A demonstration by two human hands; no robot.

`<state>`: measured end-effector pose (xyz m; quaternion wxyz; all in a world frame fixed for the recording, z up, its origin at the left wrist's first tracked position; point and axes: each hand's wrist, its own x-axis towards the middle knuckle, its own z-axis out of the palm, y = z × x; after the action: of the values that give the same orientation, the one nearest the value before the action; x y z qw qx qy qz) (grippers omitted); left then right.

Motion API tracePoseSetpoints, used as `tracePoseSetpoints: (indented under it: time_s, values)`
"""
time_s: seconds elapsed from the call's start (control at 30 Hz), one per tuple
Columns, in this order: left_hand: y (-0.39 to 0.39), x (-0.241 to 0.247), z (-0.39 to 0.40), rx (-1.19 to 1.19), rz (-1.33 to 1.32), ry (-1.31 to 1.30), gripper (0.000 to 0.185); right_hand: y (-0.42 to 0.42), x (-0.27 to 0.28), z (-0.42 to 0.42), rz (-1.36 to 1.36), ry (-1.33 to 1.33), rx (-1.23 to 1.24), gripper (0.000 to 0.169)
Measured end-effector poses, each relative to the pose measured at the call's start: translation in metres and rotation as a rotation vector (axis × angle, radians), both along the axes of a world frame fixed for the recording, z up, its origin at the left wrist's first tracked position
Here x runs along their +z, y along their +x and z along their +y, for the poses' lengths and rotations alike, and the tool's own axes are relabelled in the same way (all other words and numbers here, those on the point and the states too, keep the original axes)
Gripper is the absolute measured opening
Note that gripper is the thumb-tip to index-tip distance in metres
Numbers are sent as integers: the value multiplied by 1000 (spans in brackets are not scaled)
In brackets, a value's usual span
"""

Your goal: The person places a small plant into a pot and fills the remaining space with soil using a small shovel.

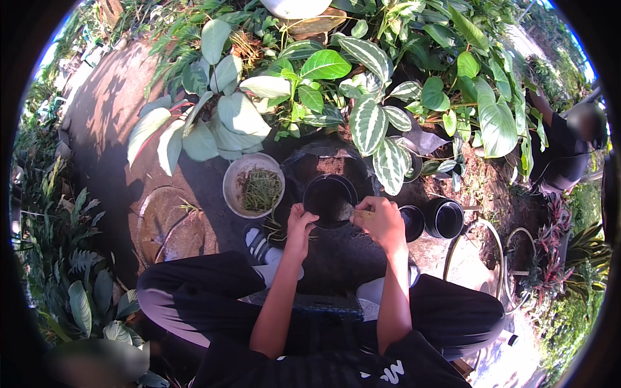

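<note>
A round black plastic pot [330, 179] stands on the ground between my feet, dark inside. My left hand [302, 227] holds its near left rim between thumb and fingers. On the other side, my right hand [383, 220] grips the short handle of a small hand trowel. The trowel's greyish, dirt-smeared blade [344, 211] reaches into the pot over the right rim. How much soil the pot holds is too dark to tell. Just behind it lies a black plastic sheet or bag [298, 157] with brown soil [335, 165] on it.
A pale bowl [230, 194] of cut grass [261, 190] stands left of the pot. Black pots [445, 218] sit at right, near a looped hose [502, 252]. Leafy plants [368, 121] overhang the far side. Another person [558, 150] is at far right. A round brown slab [165, 223] lies left.
</note>
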<state>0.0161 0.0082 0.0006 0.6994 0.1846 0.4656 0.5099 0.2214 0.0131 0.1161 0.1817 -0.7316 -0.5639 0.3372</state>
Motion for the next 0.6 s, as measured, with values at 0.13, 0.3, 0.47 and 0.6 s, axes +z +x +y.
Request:
tracePoseSetpoints:
  time_s: [0.13,0.3,0.47,0.6]
  values:
    - [1,0,-1,-6,19,-23,31,-2,-2,1,9,53,28,28]
    - [1,-4,-1,-37,11,-37,31,-11,12,0,-6,127,19,28]
    - [2,4,-1,-80,49,-37,30,-5,8,-1,-4,172,186,27]
    - [-2,-4,1,-133,75,-29,29,-11,12,0,-40,134,156,27]
